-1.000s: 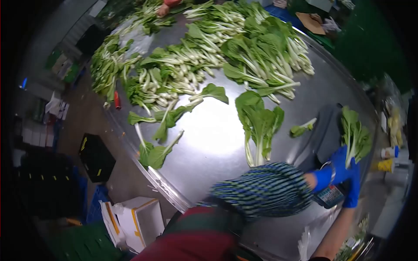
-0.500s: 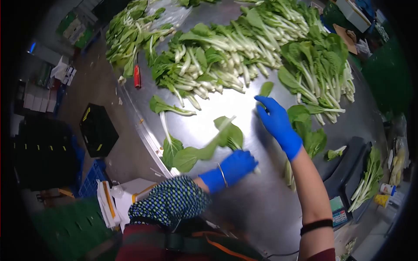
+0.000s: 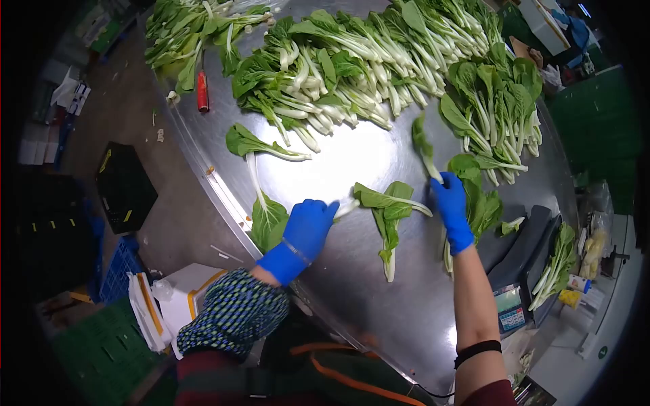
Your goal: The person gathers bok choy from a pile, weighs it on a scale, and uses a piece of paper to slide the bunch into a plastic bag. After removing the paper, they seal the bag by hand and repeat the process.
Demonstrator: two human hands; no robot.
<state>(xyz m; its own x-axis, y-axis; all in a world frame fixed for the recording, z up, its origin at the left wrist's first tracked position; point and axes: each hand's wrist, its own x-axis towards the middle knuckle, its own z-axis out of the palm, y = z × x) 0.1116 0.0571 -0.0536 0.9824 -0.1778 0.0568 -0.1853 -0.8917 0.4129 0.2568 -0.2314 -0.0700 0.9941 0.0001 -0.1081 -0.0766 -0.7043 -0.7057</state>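
Note:
My left hand [image 3: 308, 233], in a blue glove, is closed over a leafy green at the near left of the metal table; a white stalk [image 3: 347, 208] shows beside its fingers. My right hand [image 3: 450, 203], also gloved in blue, pinches the stalk end of a single leaf [image 3: 424, 145] that points away from me. Between the hands lie loose greens [image 3: 389, 213] with white stalks. Another leafy green [image 3: 261, 143] rests beyond my left hand. More leaves [image 3: 482, 206] lie just right of my right hand.
Large piles of greens [image 3: 352, 74] cover the far side of the metal table [image 3: 365, 318]. A red-handled tool [image 3: 202, 91] lies at the far left. A scale [image 3: 511, 308] stands at the right, a black crate [image 3: 125, 189] on the floor left.
My left hand has moved left and away from me, leaving greens between the hands. My right hand has moved slightly nearer and now holds a leaf. The view has shifted a little.

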